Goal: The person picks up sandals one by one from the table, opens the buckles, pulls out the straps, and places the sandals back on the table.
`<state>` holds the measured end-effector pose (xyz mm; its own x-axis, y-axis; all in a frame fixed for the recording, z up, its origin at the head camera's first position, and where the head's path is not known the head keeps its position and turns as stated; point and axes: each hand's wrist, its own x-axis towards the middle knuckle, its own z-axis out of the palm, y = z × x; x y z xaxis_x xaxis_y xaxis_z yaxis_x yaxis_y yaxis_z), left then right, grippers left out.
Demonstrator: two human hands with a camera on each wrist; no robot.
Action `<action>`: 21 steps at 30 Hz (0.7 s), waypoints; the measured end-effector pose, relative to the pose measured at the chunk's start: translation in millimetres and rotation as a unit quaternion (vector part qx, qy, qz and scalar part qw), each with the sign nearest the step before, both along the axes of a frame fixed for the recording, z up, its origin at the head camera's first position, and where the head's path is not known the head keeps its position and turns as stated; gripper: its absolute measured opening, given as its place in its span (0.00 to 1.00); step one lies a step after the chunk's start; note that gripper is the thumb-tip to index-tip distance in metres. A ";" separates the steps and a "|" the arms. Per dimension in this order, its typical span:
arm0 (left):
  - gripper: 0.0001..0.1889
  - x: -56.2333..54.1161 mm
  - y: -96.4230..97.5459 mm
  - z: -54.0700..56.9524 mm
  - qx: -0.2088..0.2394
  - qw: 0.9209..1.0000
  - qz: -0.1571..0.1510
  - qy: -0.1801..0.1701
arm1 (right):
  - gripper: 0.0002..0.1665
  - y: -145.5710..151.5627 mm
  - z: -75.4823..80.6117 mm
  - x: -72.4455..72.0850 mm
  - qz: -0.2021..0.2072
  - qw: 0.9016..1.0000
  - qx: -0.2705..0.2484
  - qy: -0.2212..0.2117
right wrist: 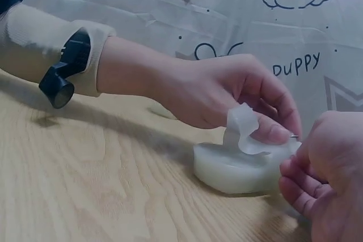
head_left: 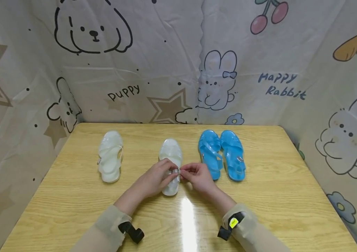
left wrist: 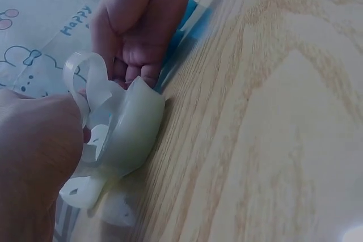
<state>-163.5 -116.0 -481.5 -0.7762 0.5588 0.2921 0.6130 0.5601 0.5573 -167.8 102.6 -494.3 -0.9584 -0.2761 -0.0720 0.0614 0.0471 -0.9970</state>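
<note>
A milky white jelly sandal lies toe-away on the table, between my two hands. My left hand reaches over it from the left, thumb and fingers pinching its strap by a small metal buckle. From the other side my right hand pinches the strap at the buckle with thumb and forefinger, the other fingers curled in. In the right wrist view the sandal's heel strap stands up in a loop beside the left thumb. The right fingertips partly hide the buckle there.
Another white sandal stands to the left on the wooden table. Right of my hands, two blue sandals sit side by side, close to the right hand. A printed cloth hangs behind the table and along its sides.
</note>
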 end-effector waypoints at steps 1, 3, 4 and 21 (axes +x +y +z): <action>0.09 -0.2 0.2 0.2 0.001 1.000 -0.001 0.000 | 0.09 -0.3 -1.1 0.1 0.001 1.000 0.001 0.005; 0.08 -0.8 0.7 0.4 0.005 1.000 -0.003 -0.005 | 0.09 -0.7 -2.7 0.2 0.002 1.000 0.001 0.009; 0.08 -0.9 1.0 0.4 0.006 1.000 -0.004 -0.008 | 0.09 -0.4 -3.5 0.4 0.001 1.000 0.000 0.011; 0.09 -7.0 -4.8 1.8 0.035 0.999 -0.006 -0.030 | 0.10 4.7 -0.9 -4.5 0.047 0.997 0.022 0.052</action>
<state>-170.6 -120.7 -479.7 -0.7871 0.5477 0.2837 0.5834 0.5119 0.6305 -172.3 107.3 -495.2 -0.9312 -0.3641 0.0132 -0.0499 0.0915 -0.9945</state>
